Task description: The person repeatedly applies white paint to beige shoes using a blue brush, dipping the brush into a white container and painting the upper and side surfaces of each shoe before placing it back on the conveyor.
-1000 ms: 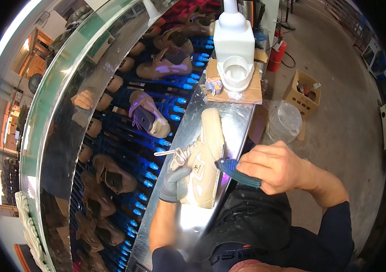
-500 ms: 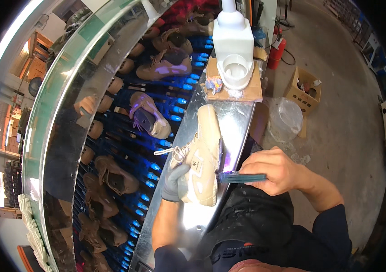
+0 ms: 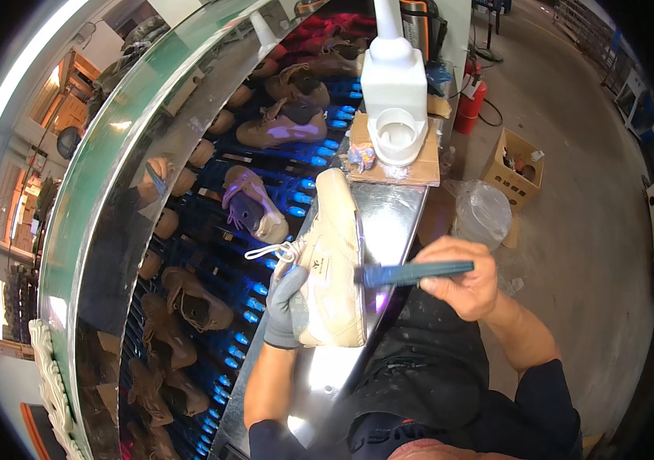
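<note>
A beige lace-up sneaker [image 3: 336,268] is held on its side, toe pointing away, above a metal ledge. My left hand [image 3: 287,308], in a grey glove, grips it near the heel and collar, its thumb against the side panel. White laces dangle off the shoe's left side. My bare right hand [image 3: 466,277] is closed round the handle of a dark blue-green brush [image 3: 419,273]. The brush's tip meets the sole edge about midway along the shoe. How the fingers wrap beneath the handle is partly hidden.
Several shoes [image 3: 254,207] lie on a roller conveyor [image 3: 296,198] under a curved clear cover at left. Beyond the sneaker, a white dispenser with a cup [image 3: 396,100] stands on cardboard [image 3: 388,170]. Right are a clear plastic bag [image 3: 482,215], a carton [image 3: 512,165] and a red extinguisher [image 3: 470,103].
My right hand and the brush have moved up along the sole edge, toward the toe, with the handle now more exposed. The sneaker has shifted slightly left.
</note>
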Action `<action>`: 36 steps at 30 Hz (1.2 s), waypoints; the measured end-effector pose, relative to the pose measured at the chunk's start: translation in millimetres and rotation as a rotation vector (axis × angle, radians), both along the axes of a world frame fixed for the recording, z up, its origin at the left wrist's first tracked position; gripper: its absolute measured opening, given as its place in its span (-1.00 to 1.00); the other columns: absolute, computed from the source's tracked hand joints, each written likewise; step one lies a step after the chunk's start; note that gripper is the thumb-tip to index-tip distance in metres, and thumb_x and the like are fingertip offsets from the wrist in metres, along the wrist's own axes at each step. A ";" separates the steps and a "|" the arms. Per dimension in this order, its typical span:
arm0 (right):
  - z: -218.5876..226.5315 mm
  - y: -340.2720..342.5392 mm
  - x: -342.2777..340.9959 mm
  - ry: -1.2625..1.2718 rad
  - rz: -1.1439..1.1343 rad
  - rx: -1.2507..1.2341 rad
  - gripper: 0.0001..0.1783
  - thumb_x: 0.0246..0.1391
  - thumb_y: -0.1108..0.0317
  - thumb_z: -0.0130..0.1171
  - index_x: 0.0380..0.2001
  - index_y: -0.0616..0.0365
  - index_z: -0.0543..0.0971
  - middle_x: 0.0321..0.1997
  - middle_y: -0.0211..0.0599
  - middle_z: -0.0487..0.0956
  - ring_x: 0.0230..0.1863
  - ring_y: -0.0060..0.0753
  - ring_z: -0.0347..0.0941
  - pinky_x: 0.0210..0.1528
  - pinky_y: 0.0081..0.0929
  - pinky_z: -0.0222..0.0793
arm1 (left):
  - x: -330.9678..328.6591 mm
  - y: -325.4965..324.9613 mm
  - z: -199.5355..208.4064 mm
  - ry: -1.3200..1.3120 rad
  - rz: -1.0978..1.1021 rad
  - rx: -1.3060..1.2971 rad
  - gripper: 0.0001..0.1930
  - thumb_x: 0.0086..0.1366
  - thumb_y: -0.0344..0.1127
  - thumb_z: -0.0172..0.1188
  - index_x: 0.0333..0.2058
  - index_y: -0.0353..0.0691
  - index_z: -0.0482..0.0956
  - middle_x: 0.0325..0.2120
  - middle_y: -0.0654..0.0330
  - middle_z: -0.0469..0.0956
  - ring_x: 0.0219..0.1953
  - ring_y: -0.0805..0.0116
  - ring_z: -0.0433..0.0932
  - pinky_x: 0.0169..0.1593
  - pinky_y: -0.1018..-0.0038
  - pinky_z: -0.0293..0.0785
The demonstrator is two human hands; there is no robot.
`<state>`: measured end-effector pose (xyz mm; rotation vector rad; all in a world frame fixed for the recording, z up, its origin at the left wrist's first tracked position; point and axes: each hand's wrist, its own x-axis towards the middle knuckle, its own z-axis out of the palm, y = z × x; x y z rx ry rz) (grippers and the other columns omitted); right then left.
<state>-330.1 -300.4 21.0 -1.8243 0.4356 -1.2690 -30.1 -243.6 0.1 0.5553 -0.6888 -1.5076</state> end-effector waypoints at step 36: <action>26.9 -7.8 -4.2 0.164 0.189 -0.426 -0.64 -0.15 0.58 0.48 -0.18 0.27 0.69 -0.19 -0.10 0.70 -0.23 -0.04 0.71 -0.27 -0.28 0.64 | -0.1 -6.7 26.8 -0.413 0.141 0.016 -0.36 0.27 -0.48 0.15 0.36 -0.48 0.43 0.24 -0.04 0.57 0.25 0.14 0.60 0.38 0.26 0.47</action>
